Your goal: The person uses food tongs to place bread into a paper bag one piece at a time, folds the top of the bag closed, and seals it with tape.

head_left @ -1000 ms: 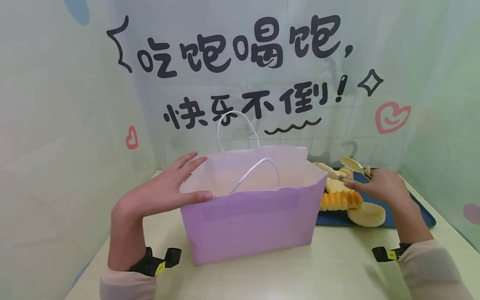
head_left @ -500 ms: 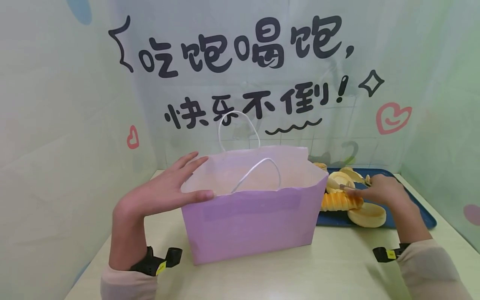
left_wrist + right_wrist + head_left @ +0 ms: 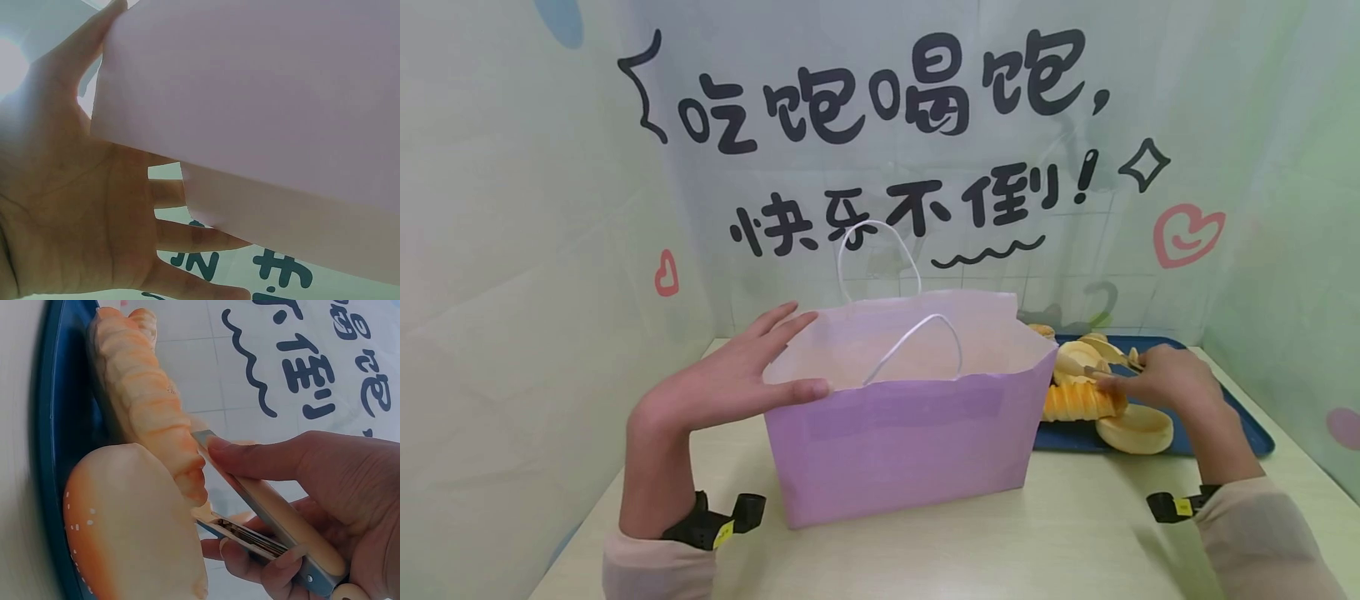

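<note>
A light purple paper bag (image 3: 902, 442) stands upright with its mouth open and two white cord handles raised. My left hand (image 3: 726, 387) rests on its left end, thumb along the front rim and the other fingers stretched toward the back. In the left wrist view the bag wall (image 3: 250, 94) hides parts of the fingers. Over the blue tray (image 3: 1243, 425), my right hand (image 3: 1176, 385) grips metal food tongs (image 3: 269, 515) with tan handles. Their ends reach down at a pale round bread (image 3: 1075, 358); whether they pinch it I cannot tell.
A ridged golden bread roll (image 3: 1082, 402) and a round bun (image 3: 1135, 429) lie at the tray's near side, with more bread behind. The bag hides the tray's left part. Printed sheeting (image 3: 880, 125) surrounds the pale table (image 3: 955, 550).
My right hand has lowered the tongs toward the pale bread, and their ends have come closer together. The left hand and the bag stay in place.
</note>
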{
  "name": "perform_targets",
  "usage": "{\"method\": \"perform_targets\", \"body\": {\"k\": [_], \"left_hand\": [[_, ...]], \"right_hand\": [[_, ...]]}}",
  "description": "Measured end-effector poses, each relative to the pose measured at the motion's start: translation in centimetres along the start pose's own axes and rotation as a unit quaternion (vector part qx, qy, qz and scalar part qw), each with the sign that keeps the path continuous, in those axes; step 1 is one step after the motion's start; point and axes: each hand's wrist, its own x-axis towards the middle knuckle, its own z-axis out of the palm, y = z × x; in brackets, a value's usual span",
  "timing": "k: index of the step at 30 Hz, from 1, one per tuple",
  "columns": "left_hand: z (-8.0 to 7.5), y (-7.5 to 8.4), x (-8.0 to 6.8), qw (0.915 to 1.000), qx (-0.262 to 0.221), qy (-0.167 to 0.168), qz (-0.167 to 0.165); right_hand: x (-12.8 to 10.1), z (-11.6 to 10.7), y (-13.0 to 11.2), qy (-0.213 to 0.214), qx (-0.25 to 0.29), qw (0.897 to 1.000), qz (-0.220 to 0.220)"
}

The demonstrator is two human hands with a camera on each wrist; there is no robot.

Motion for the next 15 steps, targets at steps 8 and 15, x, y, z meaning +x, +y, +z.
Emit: {"method": "perform_targets", "body": {"k": [8,15], "left_hand": [[0.0,0.1,0.1,1.0000,0.001,-0.003,0.000],[-0.1,0.0,0.1,1.0000,-0.002,-0.003,-0.001]], "right_hand": [[-0.3,-0.7,0.1,0.030,-0.015,0.999,-0.005],[-0.6,-1.7,0.3,0.048,-0.006,0.998,-0.031]]}}
